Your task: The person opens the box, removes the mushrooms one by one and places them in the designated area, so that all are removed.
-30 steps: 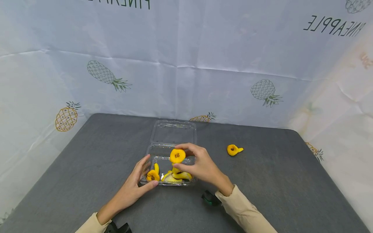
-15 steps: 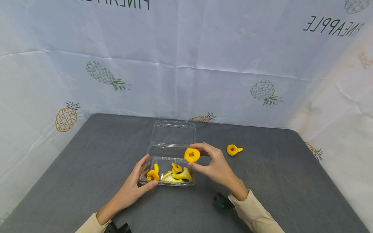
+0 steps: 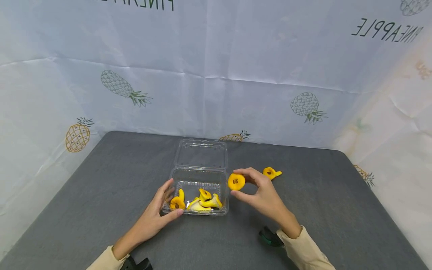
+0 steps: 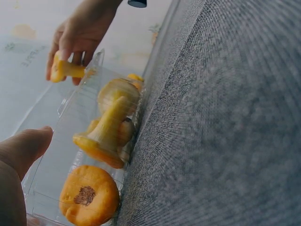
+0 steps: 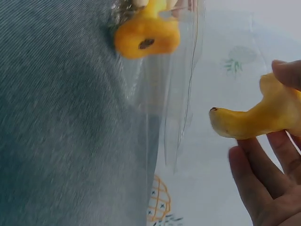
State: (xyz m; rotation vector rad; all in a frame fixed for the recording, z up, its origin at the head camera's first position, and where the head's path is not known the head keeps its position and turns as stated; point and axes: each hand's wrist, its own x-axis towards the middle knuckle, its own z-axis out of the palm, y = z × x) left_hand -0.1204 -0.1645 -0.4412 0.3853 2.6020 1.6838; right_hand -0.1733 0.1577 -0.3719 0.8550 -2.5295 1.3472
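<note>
Two hands, right hand (image 3: 261,195) pinching yellow piece (image 3: 236,182), left hand (image 3: 158,213) seemingly flat against clear box (image 3: 199,176), fingertips hidden

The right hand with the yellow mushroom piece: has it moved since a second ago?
Yes. The right hand carried the yellow piece rightward, from above the clear container to just outside its right edge, while the left hand rests against the container.
</note>
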